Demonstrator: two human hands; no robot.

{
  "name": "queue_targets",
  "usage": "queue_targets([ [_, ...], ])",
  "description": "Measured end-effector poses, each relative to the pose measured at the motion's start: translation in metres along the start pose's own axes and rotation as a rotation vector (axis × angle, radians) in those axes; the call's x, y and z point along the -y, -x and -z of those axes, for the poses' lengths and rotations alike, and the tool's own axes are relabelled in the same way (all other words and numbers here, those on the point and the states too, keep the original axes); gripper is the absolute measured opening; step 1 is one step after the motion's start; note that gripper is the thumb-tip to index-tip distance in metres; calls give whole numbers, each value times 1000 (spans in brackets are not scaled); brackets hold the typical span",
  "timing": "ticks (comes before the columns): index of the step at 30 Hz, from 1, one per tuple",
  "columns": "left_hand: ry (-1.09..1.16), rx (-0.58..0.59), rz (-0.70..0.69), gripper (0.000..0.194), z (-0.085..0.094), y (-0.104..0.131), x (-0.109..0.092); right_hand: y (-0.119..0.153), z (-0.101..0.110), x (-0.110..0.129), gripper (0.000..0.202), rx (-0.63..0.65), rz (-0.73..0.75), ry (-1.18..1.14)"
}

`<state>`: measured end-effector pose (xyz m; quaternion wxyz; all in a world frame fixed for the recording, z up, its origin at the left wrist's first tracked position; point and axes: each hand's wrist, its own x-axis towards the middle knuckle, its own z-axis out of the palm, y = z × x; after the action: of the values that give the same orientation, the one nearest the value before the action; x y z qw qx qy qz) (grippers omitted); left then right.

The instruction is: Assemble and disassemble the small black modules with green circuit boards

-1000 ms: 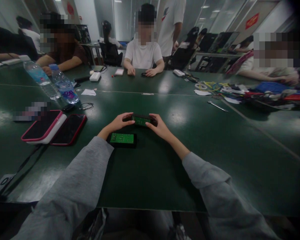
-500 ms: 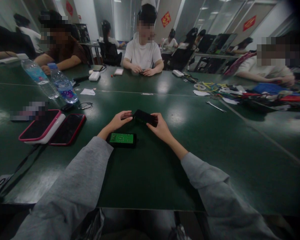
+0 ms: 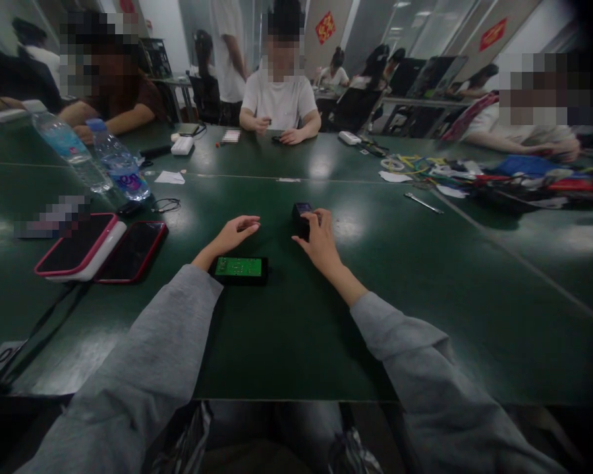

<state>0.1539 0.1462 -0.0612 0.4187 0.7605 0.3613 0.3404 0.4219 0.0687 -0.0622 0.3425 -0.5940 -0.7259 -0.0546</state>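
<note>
My right hand has its fingers over a dark, boxy black case, which is partly hidden behind them. A small bluish patch shows on the top of that case, and the thumb lies at its near side. To the left, my left hand is held above the table with fingers stretched out and nothing in them. Just below it lies an open black housing with a green circuit board facing up, beside my left wrist.
On the left of the green table lie a pink-rimmed phone on a white object, a red-cased phone and two water bottles. A wrench and tangled cables lie right. People sit across.
The black case has left the space between my hands, moving right and away in my right hand, and is turned differently. My left hand stays near the circuit board. Someone now stands in the background.
</note>
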Motion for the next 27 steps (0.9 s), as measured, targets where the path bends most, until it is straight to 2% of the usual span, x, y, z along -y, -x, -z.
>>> queue_targets([
  [7,18,8,5,45,0,1,-2,2,-3,-1,45,32,-8,-62],
  [13,-5,17,-1,44,0,1,0,2,-3,1,56,121,-130,-92],
  [18,-29,19,-9,43,1,1,2,1,-1,4,56,109,-110,-108],
  [20,-20,20,-1,42,1,1,1,0,3,6,55,56,-65,-126],
  [23,-9,23,5,41,0,1,-2,-3,12,6,55,-110,-14,-109],
  [27,-8,25,4,42,-1,1,-4,-8,28,-14,56,-290,-22,-7],
])
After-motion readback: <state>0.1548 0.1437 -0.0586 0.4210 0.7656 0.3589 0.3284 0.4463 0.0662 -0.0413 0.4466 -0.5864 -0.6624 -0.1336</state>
